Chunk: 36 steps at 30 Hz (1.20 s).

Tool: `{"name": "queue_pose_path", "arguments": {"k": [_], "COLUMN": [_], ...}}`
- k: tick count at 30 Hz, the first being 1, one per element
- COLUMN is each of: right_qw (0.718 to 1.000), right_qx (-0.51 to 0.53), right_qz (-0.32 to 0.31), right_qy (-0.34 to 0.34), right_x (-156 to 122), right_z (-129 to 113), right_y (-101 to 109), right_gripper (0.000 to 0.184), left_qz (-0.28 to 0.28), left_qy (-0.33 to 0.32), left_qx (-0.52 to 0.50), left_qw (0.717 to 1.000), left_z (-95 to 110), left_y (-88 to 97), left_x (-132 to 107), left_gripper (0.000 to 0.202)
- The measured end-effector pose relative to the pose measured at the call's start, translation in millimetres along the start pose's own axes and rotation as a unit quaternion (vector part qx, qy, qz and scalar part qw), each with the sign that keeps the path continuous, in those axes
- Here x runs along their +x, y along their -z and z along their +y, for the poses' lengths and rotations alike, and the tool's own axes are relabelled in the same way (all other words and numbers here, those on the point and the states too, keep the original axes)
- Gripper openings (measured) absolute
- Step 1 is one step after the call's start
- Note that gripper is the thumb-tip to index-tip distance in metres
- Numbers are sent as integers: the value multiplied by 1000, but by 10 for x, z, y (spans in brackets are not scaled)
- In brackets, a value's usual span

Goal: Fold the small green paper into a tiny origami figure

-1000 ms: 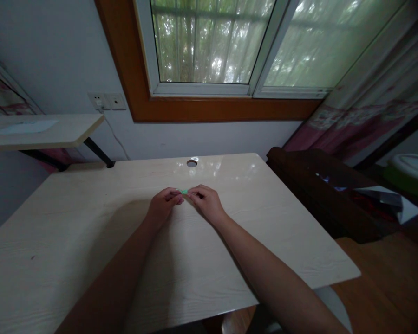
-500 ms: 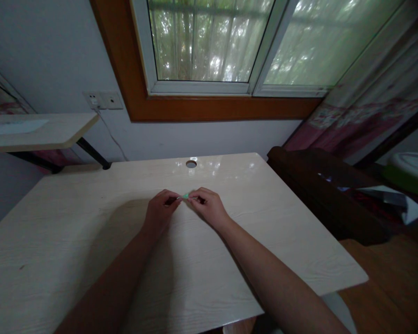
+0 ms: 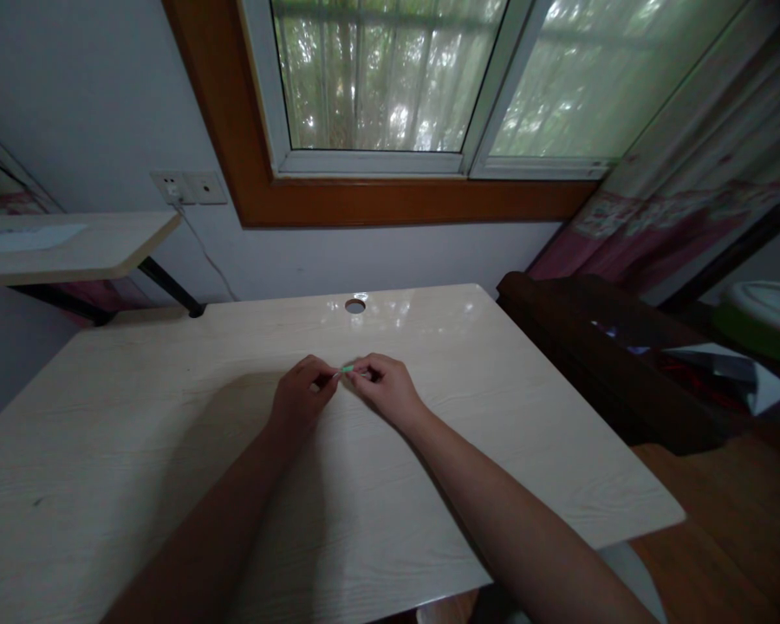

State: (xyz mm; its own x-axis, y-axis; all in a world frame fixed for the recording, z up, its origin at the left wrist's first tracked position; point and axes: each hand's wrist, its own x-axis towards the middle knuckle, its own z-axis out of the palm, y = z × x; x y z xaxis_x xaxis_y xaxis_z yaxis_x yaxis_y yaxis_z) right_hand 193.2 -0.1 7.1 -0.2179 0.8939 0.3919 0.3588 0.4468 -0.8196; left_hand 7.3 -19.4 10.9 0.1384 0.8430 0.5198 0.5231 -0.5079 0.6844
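Note:
My left hand [image 3: 302, 394] and my right hand [image 3: 386, 390] rest close together on a pale wooden table [image 3: 136, 433], a little past its middle. Both pinch a tiny green thing [image 3: 346, 370] between their fingertips. It is too small to name; only a short green sliver shows between the two hands. Fingers of both hands are curled in.
A round cable hole [image 3: 354, 305] lies in the table near the far edge. A dark wooden piece of furniture [image 3: 598, 347] stands right of the table, with papers on it. A small shelf [image 3: 71, 247] sticks out at the left wall under a socket [image 3: 188, 186].
The hands have stayed together on the table; the green thing between them shows narrower now than a second ago. The view has shifted slightly.

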Motion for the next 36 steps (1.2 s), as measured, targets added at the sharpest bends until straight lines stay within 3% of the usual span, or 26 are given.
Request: {"name": "queue_pose_path", "arguments": {"k": [9, 18, 27, 31, 36], "right_qw": [992, 973, 976, 980, 982], "right_qx": [88, 174, 170, 155, 150], "right_qz": [6, -1, 22, 18, 11], "right_qy": [-86, -150, -133, -122, -113], "right_x": [-26, -31, -18, -23, -37], "right_z": [-6, -68, -47, -34, 0], "right_y": [-84, -100, -109, -103, -108], "right_gripper": [17, 21, 25, 24, 22], "left_qz": [7, 3, 54, 50, 38], "left_qy": [-94, -218, -129, -88, -83], "left_qx": [148, 288, 178, 143, 146], "left_qw": [985, 933, 974, 985, 985], "left_z": [-6, 78, 64, 28, 51], "left_y": [-11, 7, 7, 4, -11], "left_x": [-15, -9, 2, 0, -7], "left_gripper": [4, 9, 5, 8, 4]}}
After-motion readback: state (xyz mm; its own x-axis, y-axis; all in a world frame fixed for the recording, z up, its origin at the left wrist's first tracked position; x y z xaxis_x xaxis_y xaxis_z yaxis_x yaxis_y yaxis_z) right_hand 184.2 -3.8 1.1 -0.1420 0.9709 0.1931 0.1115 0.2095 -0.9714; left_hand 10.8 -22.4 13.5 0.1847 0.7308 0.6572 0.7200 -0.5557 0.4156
